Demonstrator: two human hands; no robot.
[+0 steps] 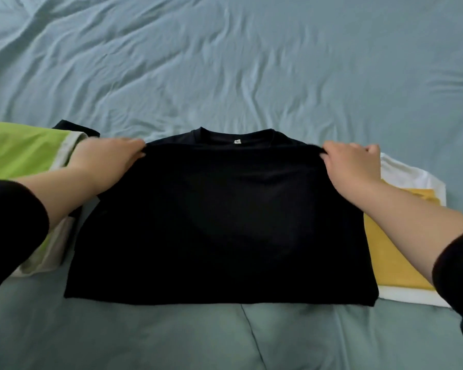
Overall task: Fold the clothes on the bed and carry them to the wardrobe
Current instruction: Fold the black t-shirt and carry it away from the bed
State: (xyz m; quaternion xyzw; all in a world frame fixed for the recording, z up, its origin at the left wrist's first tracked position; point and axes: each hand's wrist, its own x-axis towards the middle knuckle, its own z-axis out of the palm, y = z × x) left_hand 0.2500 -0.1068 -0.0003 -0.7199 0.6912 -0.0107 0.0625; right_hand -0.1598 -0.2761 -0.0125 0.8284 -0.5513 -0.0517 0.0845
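wrinkled blue-grey bed bears a black t-shirt midway, green garment left, white garment right.

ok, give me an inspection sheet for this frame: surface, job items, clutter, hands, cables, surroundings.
Surface: blue-grey bed sheet, wrinkled.
Job's things: black T-shirt lies flat, collar away from the person. A green and white garment lies on the left. On the right, a folded yellow garment lies on a white garment.
Clutter: a corner of dark cloth shows behind the green and white garment; cannot tell what it is.
Grippers: left hand and right hand each grip a shoulder of the black T-shirt.
Cables: nothing seen.
Surroundings: nothing seen beyond the bed; wardrobe not in view.
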